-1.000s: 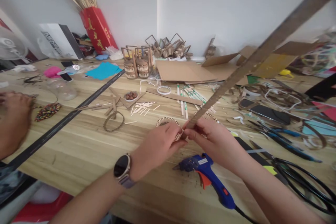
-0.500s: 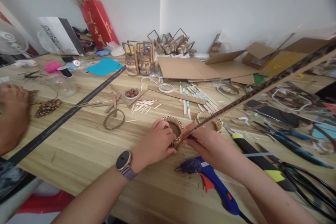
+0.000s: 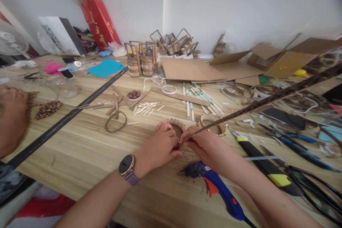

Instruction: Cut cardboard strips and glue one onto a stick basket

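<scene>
On the table before me lies a round ring of short wooden sticks [image 3: 178, 124] with a brown cardboard floor. My left hand [image 3: 161, 142] is closed over its near left rim, fingers reaching inside. My right hand [image 3: 199, 141] pinches a long corrugated cardboard strip [image 3: 248, 105] close to its lower end, right at the ring's near right edge. From there the strip rises to the upper right. Fingers hide where strip and ring meet. A second stick ring [image 3: 221, 128] sits just behind my right hand. Below that hand lies a blue glue gun [image 3: 217, 183].
Right of me lie a utility knife [image 3: 262, 162], pliers [image 3: 307, 151] and black-handled scissors [image 3: 307, 181]. Loose sticks [image 3: 146, 107], a thin cardboard ring [image 3: 115, 121] and small lidded baskets [image 3: 146, 65] stand farther back. Another person's hand [image 3: 13, 117] rests at the left.
My right hand has shifted slightly left toward the ring, and the strip's raised end has swung lower. My left hand stays almost in place on the ring.
</scene>
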Motion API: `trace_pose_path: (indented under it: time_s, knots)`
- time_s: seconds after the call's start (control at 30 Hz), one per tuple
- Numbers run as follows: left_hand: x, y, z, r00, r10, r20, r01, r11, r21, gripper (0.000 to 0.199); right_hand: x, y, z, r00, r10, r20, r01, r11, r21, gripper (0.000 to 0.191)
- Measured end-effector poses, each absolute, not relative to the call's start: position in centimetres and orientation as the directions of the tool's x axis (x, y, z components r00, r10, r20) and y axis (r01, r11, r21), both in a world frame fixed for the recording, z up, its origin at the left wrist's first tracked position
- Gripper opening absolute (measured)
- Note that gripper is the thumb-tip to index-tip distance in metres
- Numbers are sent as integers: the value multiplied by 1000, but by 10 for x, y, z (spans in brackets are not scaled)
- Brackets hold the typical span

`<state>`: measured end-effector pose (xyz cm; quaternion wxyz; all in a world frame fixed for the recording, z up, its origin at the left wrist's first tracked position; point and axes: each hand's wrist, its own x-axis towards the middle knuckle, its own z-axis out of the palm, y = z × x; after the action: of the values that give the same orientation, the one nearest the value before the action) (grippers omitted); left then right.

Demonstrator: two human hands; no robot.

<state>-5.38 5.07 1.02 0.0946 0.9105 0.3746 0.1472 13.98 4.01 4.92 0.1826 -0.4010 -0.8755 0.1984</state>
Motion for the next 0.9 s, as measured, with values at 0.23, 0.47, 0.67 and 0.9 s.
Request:
trace_pose_path:
  time_s: [0.23, 0.47, 0.67, 0.9]
  knots:
    - [-53, 48, 8, 660, 720, 215, 661, -693, 289, 22, 139, 41, 50, -596, 789, 146, 638, 577, -510, 22]
    - [-50, 46, 4, 624, 738, 255, 664, -673, 325, 16, 137, 42, 48, -587, 796, 147, 641, 568, -517, 19]
    - [-48, 45, 4, 608, 743, 279, 647, -668, 369, 12, 137, 46, 42, -576, 802, 157, 633, 559, -536, 17]
    - [-48, 45, 4, 606, 738, 297, 634, -674, 380, 12, 135, 47, 35, -577, 800, 163, 615, 558, -558, 18]
